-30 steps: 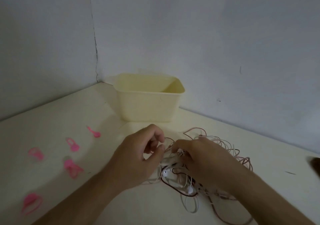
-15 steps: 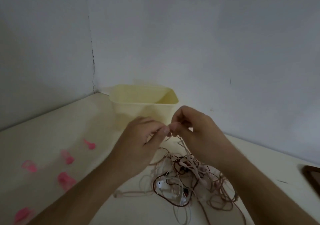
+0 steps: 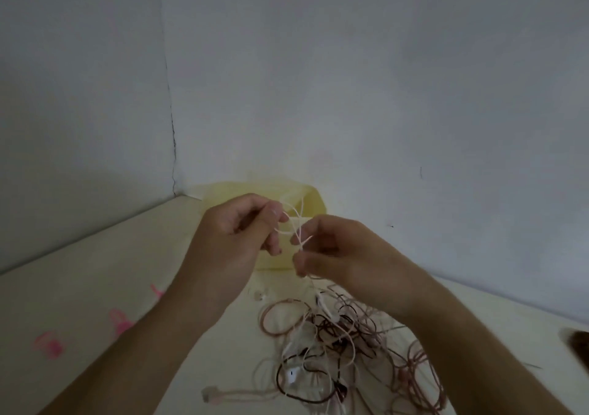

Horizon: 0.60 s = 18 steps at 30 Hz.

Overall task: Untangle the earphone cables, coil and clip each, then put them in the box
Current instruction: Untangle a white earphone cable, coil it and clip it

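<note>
Left hand (image 3: 237,233) and right hand (image 3: 331,250) each pinch the white cable (image 3: 294,223) before the box (image 3: 314,202) (tangle (image 3: 334,344) below): ease loops apart gently.

Bare table (image 3: 95,287) open at left, only pink clips (image 3: 51,344) scattered near the left edge. Box (image 3: 314,202) in the corner partly blocked by both raised hands. Cable tangle (image 3: 344,344) covering table front-right. Dark object (image 3: 578,347) at far right edge. Walls close behind.
</note>
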### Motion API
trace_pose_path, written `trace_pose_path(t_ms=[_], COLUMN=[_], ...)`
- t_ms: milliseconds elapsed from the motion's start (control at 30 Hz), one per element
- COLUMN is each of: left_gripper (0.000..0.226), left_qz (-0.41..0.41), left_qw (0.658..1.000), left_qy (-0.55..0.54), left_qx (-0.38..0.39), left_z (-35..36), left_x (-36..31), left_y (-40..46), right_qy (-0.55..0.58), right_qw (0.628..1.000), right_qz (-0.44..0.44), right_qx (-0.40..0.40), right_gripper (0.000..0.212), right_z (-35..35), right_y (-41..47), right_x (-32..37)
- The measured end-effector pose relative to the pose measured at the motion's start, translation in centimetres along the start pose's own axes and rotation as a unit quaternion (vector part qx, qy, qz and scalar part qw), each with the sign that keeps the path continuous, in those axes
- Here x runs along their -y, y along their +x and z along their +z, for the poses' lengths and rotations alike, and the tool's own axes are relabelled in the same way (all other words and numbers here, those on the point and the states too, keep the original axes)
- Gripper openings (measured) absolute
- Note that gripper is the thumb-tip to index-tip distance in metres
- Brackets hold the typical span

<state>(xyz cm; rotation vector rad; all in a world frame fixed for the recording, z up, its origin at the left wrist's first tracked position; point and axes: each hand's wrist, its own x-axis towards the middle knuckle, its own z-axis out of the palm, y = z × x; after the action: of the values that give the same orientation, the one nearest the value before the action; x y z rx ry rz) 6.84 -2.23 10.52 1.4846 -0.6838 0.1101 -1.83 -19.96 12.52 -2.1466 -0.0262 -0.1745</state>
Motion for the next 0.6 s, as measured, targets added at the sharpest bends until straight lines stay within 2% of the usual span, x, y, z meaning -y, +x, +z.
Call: trace_pose_path(t_ms=[100, 167, 233, 300, 433, 600], left_gripper=[0.026, 0.028, 0.033, 0.035, 0.035, 0.030], left_qz=[-0.022, -0.021, -0.025, -0.044, -0.102, -0.146], left_qw=[0.992, 0.982, 0.970, 0.957, 0.943, 0.963], left_qy=[-0.122, -0.169, -0.212, -0.262, -0.312, -0.222], left_qx=[-0.033, -0.079, -0.118, -0.119, -0.053, -0.034], left_z=[-0.2, -0.9, -1.9, -2.6, -2.3, -1.4], left_x=[-0.2, -0.4, -0.4, -0.1, 0.3, 1.8], left_y=[0.8, 1.4, 2.1, 2.6, 2.3, 1.4], right_qy=[-0.109, -0.139, -0.161, -0.185, -0.128, 0.076], right_qw=[0.993, 0.990, 0.987, 0.982, 0.990, 0.997], right_qz=[-0.004, -0.006, 0.006, 0.032, 0.062, 0.028], right_qx=[0.032, 0.008, -0.016, -0.010, -0.001, -0.013], right_gripper=[0.011, 0.019, 0.018, 0.021, 0.022, 0.028], right_z=[0.5, -0.2, -1.3, -2.2, -2.6, -3.0], right_y=[0.1, 0.0, -0.2, -0.4, -0.5, -0.7], right_x=[-0.9, -1.9, -2.7, -3.4, -3.7, -4.3])
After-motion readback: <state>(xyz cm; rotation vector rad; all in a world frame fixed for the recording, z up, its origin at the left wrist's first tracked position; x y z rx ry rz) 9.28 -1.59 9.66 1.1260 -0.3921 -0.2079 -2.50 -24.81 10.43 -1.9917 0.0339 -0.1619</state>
